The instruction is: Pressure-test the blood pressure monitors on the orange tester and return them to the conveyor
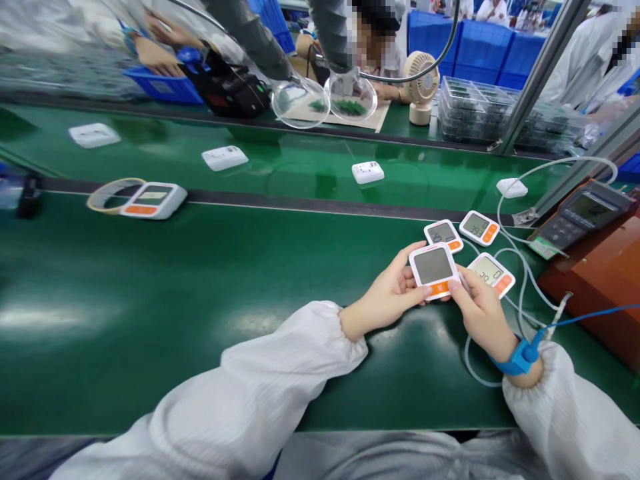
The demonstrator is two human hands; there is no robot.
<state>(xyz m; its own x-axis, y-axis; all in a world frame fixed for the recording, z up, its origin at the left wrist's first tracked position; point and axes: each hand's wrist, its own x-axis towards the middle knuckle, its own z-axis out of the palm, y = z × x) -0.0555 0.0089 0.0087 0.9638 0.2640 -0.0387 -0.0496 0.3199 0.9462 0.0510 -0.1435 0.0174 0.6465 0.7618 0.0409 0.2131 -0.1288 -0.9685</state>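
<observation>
A white device with a grey screen and an orange button strip (433,267) is held up between both hands. My left hand (393,288) grips its left side, thumb at the lower edge. My right hand (483,310), with a blue strap at the wrist, grips its lower right corner, thumb by the orange strip. Similar devices lie just behind and beside it: one (443,235) behind, another (479,228) farther right, and a third (493,273) partly hidden by my right hand. Digits show on their screens.
Clear tubes (523,307) curl beside an orange box (595,273) and a handheld meter (590,213) at right. Another device (154,201) sits by a tape-like ring (107,195) at left. White housings (367,173) lie along the green strip behind. People work across the bench.
</observation>
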